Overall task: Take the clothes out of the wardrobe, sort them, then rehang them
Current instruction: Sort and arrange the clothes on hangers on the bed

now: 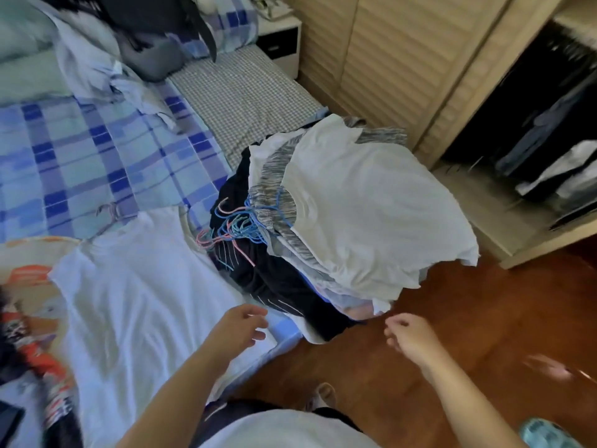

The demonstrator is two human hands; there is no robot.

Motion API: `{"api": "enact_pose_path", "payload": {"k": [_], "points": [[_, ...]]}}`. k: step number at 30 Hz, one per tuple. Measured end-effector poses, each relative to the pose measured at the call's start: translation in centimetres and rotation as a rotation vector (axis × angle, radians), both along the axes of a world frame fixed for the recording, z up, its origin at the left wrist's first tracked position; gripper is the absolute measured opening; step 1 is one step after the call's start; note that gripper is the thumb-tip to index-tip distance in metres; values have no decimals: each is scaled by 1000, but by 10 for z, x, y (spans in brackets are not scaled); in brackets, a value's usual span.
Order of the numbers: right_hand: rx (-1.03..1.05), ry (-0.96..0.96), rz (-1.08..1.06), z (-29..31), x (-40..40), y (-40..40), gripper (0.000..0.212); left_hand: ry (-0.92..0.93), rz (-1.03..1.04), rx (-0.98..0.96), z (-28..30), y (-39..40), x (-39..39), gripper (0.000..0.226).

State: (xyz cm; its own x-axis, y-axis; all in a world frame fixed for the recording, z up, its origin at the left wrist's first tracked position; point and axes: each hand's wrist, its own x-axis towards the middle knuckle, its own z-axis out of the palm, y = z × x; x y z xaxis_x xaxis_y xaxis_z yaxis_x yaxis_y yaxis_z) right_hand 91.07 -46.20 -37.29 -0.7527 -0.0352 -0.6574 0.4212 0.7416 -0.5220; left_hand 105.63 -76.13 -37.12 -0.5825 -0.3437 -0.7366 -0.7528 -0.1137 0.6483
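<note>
Your left hand (240, 326) hovers with loose, relaxed fingers over the near edge of the bed (106, 156), holding nothing, just beside the white T-shirt (139, 286) spread flat there. Your right hand (408, 334) hangs over the wooden floor (468, 318), fingers loosely curled; it seems to hold nothing, though motion blur makes that hard to confirm.

You look to be in the sorting step. The pile of clothes (339, 215) sits on the bed's corner, between you and the open wardrobe (533, 124), and it overhangs the edge toward the floor. Dark garments remain hanging inside the wardrobe, so taking out may not be finished either.

The next move probably calls for lifting the top white shirt (371, 195) off the pile with both hands, keeping the stack from sliding off the corner. Mind the tangle of blue and pink hangers (239, 224) on the pile's left side: hooks are interlocked and could drag neighbouring pieces along.

The pile is a loose mix of white, grey-marled and dark striped garments, soft and rumpled, most on their hangers.
</note>
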Motion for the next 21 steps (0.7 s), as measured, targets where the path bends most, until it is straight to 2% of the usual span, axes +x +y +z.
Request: {"api": "enact_pose_path", "payload": {"k": [3, 8, 11, 14, 16, 18, 21], "points": [[-46, 76, 165, -5, -31, -48, 27, -34, 14, -35, -5, -2, -16, 18], [-58, 284, 405, -18, -76, -160, 22, -14, 66, -5, -7, -9, -34, 15], [118, 342, 502, -45, -97, -201, 33, -17, 64, 7, -9, -29, -35, 18], [347, 396, 704, -74, -107, -206, 26, -27, 45, -6, -8, -56, -33, 22], [381, 446, 802, -76, -114, -212, 25, -37, 64, -7, -7, -77, -31, 21], [357, 487, 772, -69, -122, -216, 26, -51, 79, 8, -6, -94, -29, 20], [261, 452, 452, -46, -144, -201, 23, -56, 55, 48, -8, -110, -37, 17]]}}
